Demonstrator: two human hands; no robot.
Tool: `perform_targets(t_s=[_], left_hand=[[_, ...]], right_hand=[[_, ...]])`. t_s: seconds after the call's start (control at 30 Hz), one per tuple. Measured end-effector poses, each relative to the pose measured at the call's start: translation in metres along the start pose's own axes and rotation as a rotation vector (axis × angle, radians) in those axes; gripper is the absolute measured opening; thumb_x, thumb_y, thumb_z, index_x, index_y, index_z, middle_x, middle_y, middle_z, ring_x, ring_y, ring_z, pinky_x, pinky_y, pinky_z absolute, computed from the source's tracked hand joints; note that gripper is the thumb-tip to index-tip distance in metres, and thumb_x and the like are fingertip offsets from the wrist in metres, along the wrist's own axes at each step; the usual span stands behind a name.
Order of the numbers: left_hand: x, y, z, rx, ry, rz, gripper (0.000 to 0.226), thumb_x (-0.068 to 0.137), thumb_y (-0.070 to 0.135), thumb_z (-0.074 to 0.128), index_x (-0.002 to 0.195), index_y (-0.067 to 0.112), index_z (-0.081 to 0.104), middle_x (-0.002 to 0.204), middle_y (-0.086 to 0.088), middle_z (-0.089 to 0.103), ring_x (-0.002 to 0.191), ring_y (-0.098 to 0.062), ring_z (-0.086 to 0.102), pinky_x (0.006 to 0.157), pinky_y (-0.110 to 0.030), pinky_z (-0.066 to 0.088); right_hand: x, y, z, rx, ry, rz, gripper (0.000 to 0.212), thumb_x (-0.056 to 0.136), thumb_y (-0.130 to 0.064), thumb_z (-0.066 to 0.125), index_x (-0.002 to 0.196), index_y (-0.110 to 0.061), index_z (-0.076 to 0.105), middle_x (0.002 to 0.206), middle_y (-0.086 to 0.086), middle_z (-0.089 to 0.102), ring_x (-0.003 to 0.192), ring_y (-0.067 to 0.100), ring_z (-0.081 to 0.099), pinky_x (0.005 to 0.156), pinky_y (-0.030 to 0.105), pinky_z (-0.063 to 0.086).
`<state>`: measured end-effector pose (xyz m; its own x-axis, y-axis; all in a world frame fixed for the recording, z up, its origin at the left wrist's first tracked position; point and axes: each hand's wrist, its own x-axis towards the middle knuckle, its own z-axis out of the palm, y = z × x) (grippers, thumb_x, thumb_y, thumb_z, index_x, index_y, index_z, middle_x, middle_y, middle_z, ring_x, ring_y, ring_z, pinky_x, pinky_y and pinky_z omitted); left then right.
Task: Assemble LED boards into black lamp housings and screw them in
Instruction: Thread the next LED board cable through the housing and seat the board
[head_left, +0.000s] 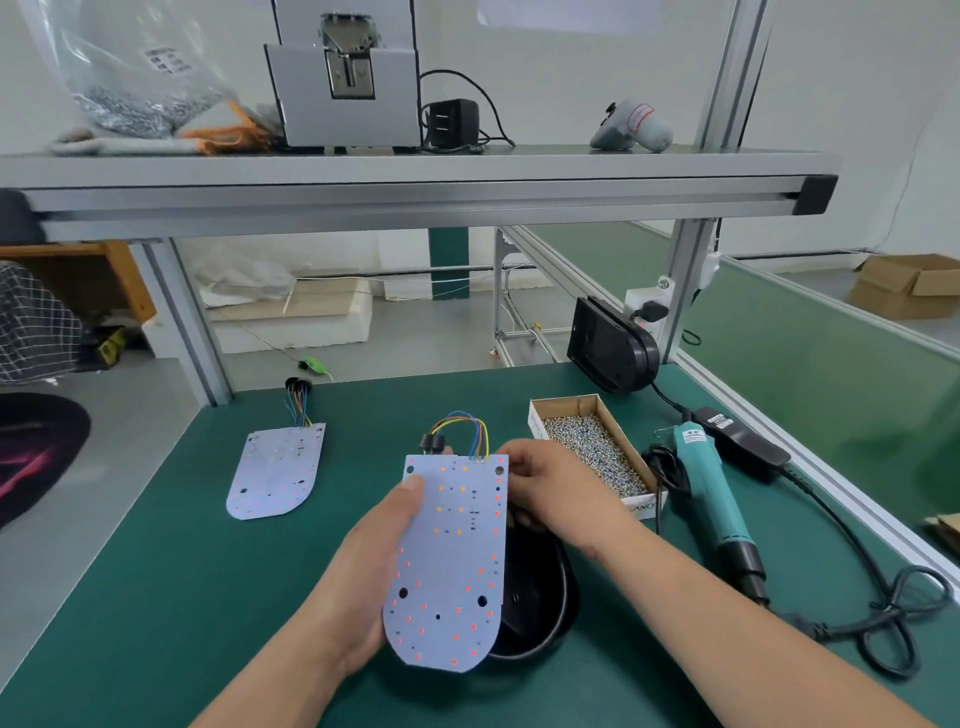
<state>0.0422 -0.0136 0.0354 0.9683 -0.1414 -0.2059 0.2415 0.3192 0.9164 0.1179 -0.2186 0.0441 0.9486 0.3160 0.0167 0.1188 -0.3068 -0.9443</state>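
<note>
— What are the hands doing?

— The left hand is gripping the LED board by its left edge, thumb lying on its face. The right hand is pinching the top right corner.

— And the housing?

— The black lamp housing is sitting on the table, right under the board. A second board is lying to the left, a box of screws and a screwdriver to the right.

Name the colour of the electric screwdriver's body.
The electric screwdriver is teal with a black nose; head view.
</note>
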Motion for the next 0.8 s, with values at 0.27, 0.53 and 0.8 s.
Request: perform_targets(t_s=[0.27, 0.53, 0.8], left_hand=[[0.003, 0.013, -0.010, -0.222, 0.112, 0.134, 0.048, 0.099, 0.060, 0.050, 0.121, 0.030, 0.079, 0.136, -0.005, 0.073, 0.122, -0.025, 0.071, 0.090, -0.047, 0.060], [0.003, 0.013, -0.014, -0.251, 0.131, 0.170, 0.044, 0.097, 0.060, 0.051, 0.117, 0.034, 0.081, 0.133, -0.001, 0.074, 0.117, -0.022, 0.074, 0.079, -0.037, 0.065], [0.003, 0.020, -0.013, -0.138, 0.180, 0.204, 0.046, 0.101, 0.063, 0.046, 0.122, 0.038, 0.079, 0.133, 0.005, 0.074, 0.121, -0.016, 0.072, 0.088, -0.037, 0.063]], right_hand=[[-0.003, 0.003, -0.004, -0.175, 0.203, -0.072, 0.016, 0.105, -0.039, 0.061, 0.118, -0.032, 0.067, 0.106, -0.018, 0.069, 0.100, -0.004, 0.062, 0.090, 0.013, 0.045], [-0.005, 0.001, 0.002, 0.372, 0.040, 0.182, 0.057, 0.098, -0.054, 0.068, 0.137, -0.014, 0.065, 0.137, 0.019, 0.067, 0.118, 0.023, 0.067, 0.109, 0.042, 0.046], [-0.005, -0.001, -0.002, 0.389, 0.189, 0.149, 0.033, 0.102, -0.041, 0.060, 0.091, -0.017, 0.079, 0.095, 0.006, 0.079, 0.087, 0.024, 0.072, 0.086, 0.042, 0.053]])
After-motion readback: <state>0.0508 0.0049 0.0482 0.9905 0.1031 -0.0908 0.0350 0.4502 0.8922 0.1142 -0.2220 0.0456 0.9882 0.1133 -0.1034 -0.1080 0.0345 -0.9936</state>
